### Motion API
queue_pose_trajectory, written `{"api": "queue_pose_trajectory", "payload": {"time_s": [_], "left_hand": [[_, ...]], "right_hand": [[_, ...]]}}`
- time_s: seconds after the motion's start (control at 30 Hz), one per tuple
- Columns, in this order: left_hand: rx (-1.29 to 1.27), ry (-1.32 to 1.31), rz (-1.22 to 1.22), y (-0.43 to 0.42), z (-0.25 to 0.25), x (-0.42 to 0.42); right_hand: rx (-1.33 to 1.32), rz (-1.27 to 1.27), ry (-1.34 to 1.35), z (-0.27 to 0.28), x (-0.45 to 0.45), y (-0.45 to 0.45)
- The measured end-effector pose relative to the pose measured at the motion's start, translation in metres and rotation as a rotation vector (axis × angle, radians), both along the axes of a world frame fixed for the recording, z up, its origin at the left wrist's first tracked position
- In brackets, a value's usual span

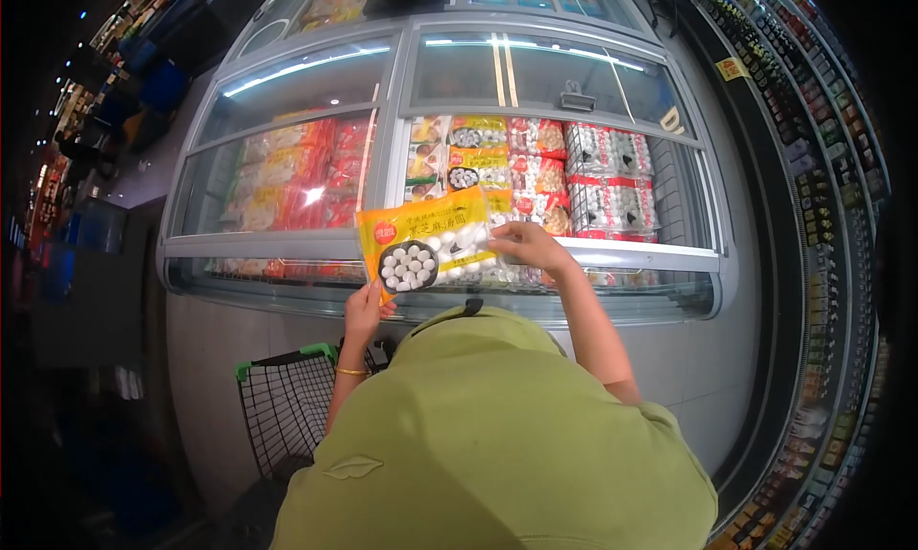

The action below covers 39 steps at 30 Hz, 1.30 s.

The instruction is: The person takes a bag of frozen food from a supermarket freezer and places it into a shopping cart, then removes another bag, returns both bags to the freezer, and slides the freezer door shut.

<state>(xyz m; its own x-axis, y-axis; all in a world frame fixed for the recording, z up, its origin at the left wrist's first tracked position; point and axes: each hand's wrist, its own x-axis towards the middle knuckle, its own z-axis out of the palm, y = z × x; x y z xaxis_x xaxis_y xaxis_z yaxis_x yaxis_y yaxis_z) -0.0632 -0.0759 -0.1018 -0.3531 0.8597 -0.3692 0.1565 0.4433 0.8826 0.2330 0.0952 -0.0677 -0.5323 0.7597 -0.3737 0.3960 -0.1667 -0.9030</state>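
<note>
A yellow bag of frozen tangyuan (pixel 427 242), with white balls in a dark bowl printed on it, is held up before me over the freezer's front edge. Its lower left corner is pinched by my left hand (pixel 365 310), which has a gold bracelet at the wrist. At the bag's right edge, my right hand (pixel 529 247) grips it between thumb and fingers. Behind it, similar yellow bags (pixel 478 160) lie in the chest freezer (pixel 681 244) beside red and white bags (pixel 612 179).
Sliding glass lids (pixel 545 72) cover the freezer's far part, and its left section (pixel 277 172) holds red and orange bags under glass. A shopping cart (pixel 287 397) with green corners stands at my left. Stocked shelves (pixel 813 215) line the right side.
</note>
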Motion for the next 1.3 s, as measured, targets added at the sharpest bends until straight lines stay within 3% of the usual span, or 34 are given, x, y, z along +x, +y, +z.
{"api": "queue_pose_trajectory", "payload": {"time_s": [0.07, 0.3, 0.5, 0.6, 0.67, 0.87, 0.97, 1.07, 1.13, 1.17, 1.23, 1.3], "left_hand": [[-0.013, -0.063, 0.019, 0.001, 0.0, -0.001], [-0.012, -0.179, 0.059, 0.005, 0.015, 0.001], [0.032, -0.209, 0.031, 0.024, 0.043, 0.004], [0.049, -0.199, 0.017, 0.034, 0.054, 0.006], [-0.001, -0.152, -0.007, 0.037, 0.057, 0.003], [-0.015, -0.168, 0.028, 0.034, 0.058, 0.009], [-0.076, -0.169, 0.094, 0.033, 0.056, 0.012], [-0.16, -0.096, 0.15, 0.035, 0.064, 0.019], [-0.194, -0.074, 0.156, 0.039, 0.074, 0.024], [-0.212, -0.062, 0.154, 0.043, 0.079, 0.027], [-0.228, -0.092, 0.197, 0.051, 0.088, 0.032], [-0.224, -0.123, 0.243, 0.06, 0.096, 0.035]], "right_hand": [[-0.004, -0.001, 0.125, -0.014, 0.001, 0.004], [0.017, -0.105, 0.13, -0.019, -0.005, 0.003], [-0.152, -0.148, 0.197, -0.02, 0.0, 0.009], [-0.055, -0.152, 0.121, -0.041, 0.0, 0.013], [0.199, -0.062, -0.07, -0.04, -0.005, 0.015], [0.234, 0.034, -0.221, -0.04, -0.008, 0.024], [0.16, 0.09, -0.244, -0.05, -0.008, 0.038], [-0.028, 0.08, -0.029, -0.071, -0.007, 0.052], [-0.27, 0.024, 0.165, -0.08, -0.008, 0.059], [-0.291, 0.027, 0.168, -0.084, -0.01, 0.063], [-0.645, -0.103, 0.22, -0.088, -0.011, 0.069], [-0.79, -0.045, 0.175, -0.088, -0.007, 0.079]]}}
